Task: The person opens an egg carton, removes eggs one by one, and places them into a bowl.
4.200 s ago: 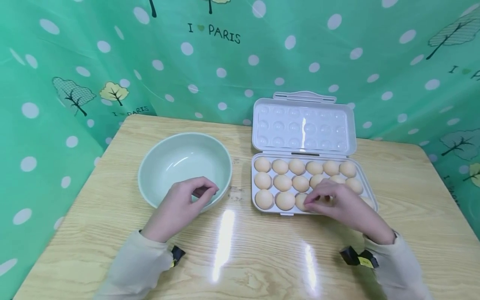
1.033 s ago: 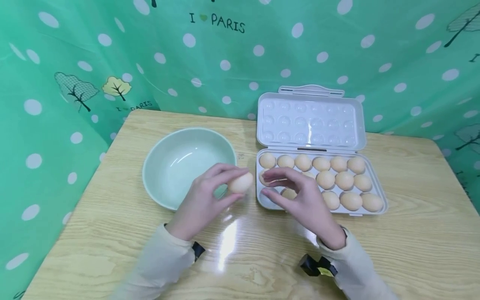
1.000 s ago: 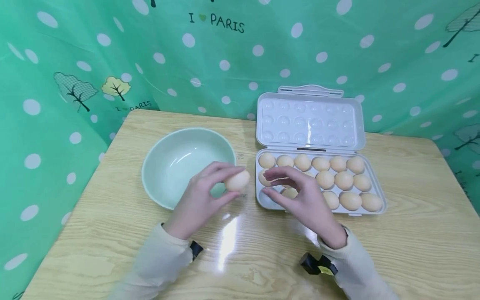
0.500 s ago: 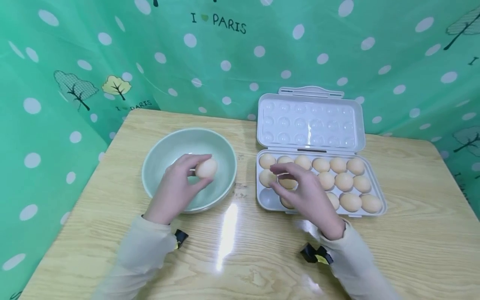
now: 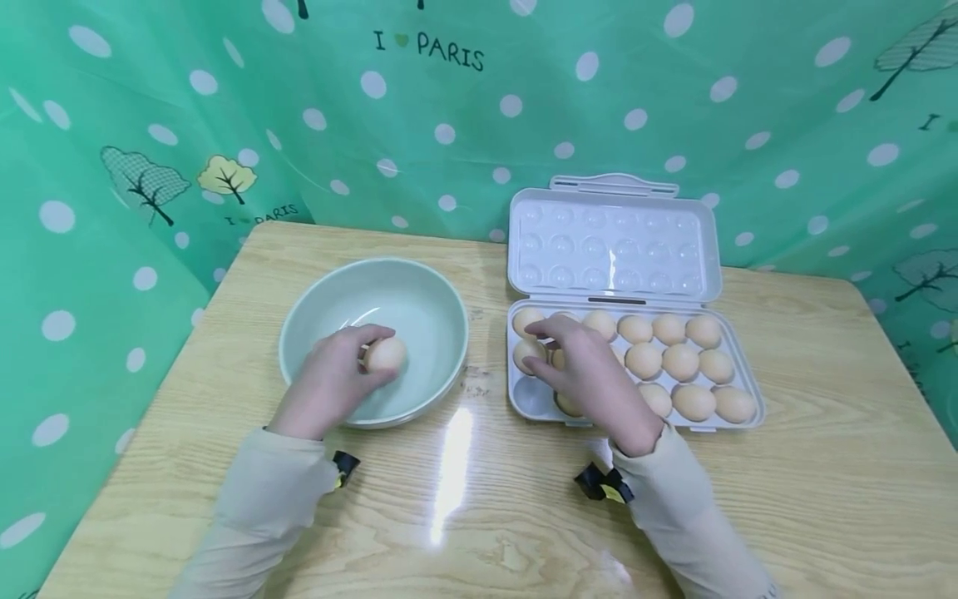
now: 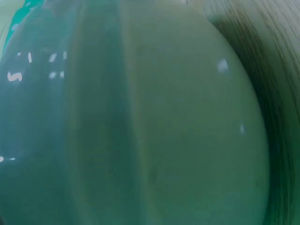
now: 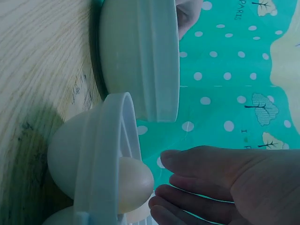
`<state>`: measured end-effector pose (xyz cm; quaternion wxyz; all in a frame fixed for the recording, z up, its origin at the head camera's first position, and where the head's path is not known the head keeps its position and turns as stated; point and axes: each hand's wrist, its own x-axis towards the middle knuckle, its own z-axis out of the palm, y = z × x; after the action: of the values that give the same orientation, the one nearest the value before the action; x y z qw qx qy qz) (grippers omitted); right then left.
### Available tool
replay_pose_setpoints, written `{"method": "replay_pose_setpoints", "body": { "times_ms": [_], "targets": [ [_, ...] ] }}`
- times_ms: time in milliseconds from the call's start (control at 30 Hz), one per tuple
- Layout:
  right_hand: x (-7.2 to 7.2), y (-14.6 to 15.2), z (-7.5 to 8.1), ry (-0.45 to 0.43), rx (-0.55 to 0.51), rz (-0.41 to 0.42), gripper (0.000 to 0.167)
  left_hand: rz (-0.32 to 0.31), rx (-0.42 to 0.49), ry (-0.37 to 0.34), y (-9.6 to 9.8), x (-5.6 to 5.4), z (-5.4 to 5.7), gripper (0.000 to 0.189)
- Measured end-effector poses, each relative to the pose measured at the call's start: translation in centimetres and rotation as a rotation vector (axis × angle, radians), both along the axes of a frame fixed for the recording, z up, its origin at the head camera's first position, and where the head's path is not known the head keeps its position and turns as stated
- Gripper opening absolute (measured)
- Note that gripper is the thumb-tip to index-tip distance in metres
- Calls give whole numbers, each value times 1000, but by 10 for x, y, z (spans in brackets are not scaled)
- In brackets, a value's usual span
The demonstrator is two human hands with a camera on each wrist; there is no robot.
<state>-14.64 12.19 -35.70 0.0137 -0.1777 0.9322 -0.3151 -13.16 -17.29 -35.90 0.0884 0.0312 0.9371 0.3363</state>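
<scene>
My left hand pinches a light brown egg between thumb and fingers, over the inside of the pale green bowl. In the left wrist view only the bowl's outer wall shows; hand and egg are out of sight there. My right hand hovers above the left end of the egg box, thumb and fingers parted near an egg in the middle row. From the right wrist view, the fingertips stand apart from the nearest egg. The box's front-left hollow holds no egg.
The box's dimpled lid stands open at the back, against a green dotted curtain. Bowl and box stand side by side on a wooden table, a narrow gap between them.
An egg has left the front-left hollow. My left hand has carried it left from beside the box to over the bowl and lowered it. My right hand has shifted slightly left.
</scene>
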Motion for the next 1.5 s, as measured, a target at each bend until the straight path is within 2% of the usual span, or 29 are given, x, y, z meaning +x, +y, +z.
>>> {"method": "replay_pose_setpoints", "body": {
  "times_ms": [167,433,733,867,1000,1233,1500],
  "targets": [
    [-3,-2,-1,-30,18,-2,34,-18,-29,-29,2,-1,-3,48],
    [-8,-3,-6,-13,66,59,31,-39,-45,-93,5,-3,-5,50],
    [-9,-1,-10,24,71,84,27,-33,-91,-97,6,-2,-5,55],
    [-10,0,-13,46,78,115,25,-30,-113,-74,7,-1,-6,56],
    [-11,1,-16,80,89,144,25,-24,-118,-4,8,0,-6,52],
    [-10,3,-17,140,80,152,25,-30,-65,195,19,7,3,40],
    [-5,5,-10,209,-13,157,31,-57,-14,424,37,14,10,30]
  ]
}}
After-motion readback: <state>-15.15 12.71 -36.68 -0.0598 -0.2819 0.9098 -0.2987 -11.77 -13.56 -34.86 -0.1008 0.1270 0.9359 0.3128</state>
